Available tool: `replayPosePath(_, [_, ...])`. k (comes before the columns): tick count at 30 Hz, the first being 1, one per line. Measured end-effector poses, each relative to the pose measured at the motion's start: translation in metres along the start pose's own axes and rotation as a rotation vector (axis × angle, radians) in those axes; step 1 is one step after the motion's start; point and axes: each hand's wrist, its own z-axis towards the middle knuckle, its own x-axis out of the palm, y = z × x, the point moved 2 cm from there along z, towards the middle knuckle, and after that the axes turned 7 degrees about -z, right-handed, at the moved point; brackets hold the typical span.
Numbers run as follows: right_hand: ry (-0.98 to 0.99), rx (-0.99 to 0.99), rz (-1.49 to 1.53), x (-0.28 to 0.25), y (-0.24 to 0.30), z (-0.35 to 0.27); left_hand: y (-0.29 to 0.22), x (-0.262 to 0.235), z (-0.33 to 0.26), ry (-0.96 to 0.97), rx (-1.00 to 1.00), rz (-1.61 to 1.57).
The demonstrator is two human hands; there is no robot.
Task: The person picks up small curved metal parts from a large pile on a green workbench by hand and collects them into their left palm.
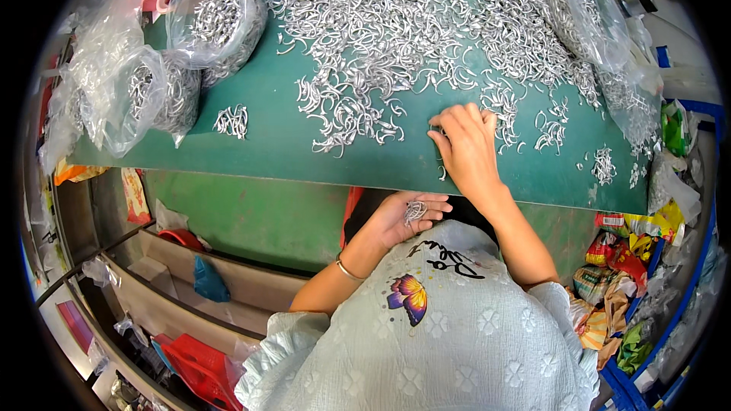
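My left hand [391, 221] is held palm up just below the table's front edge. A small bunch of curved silver metal pieces [415, 212] lies in its palm, with the fingers reaching past them to the right. Over the front of the green table [266, 118], my right hand [466, 144] is bent down, thumb and fingertips drawn close together. Whatever is between those fingertips is too small or hidden to make out. A loose curved piece [442, 172] lies by the thumb. The big spread pile of the same pieces [373, 38] reaches up to the right hand's fingers.
Small separate clusters of pieces sit at the left [231, 122] and right [604, 166]. Clear plastic bags of pieces stand at the table's left [247, 27] and right [598, 19]. Below are an open drawer [251, 289], a red plastic item [199, 369] and crumpled packets [601, 281].
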Motion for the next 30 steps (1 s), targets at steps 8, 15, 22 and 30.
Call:
replayPosePath(8, [-0.042, -0.075, 0.24, -0.021, -0.003, -0.025, -0.001, 0.011, -0.003, 0.008, -0.009, -0.008])
replayPosePath(15, [0.256, -0.286, 0.452, -0.028, 0.017, -0.048, 0.005, -0.02, 0.008, 0.415, -0.066, -0.439])
replayPosePath(22, [-0.023, 0.051, -0.084, -0.025, -0.015, -0.039, 0.0, 0.024, -0.001, 0.008, -0.023, 0.024])
replayPosePath(30, [0.353, -0.123, 0.397, -0.044, 0.005, -0.063, 0.008, 0.005, 0.007, 0.324, -0.123, -0.356])
